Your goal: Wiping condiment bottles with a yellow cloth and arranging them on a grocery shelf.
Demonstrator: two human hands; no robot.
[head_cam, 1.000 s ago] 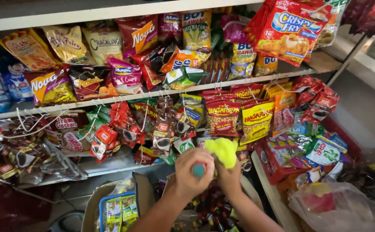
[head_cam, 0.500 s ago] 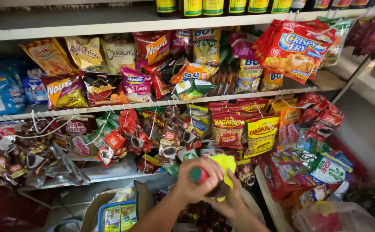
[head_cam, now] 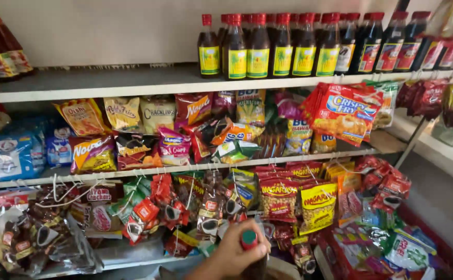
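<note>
Gripped near the bottom edge: a dark bottle with a red cap, fingers of one hand wrapped round its neck; which of the hands cannot be told, and the other is out of view. Just behind the knuckles, hanging strips of small sachets and yellow and red peanut packs. Above, a white middle shelf crowded with snack bags. Higher up, a top shelf bearing a row of dark sauce bottles with red caps and yellow labels. At upper right, a red bundle of breading-mix packets, tilted.
</note>
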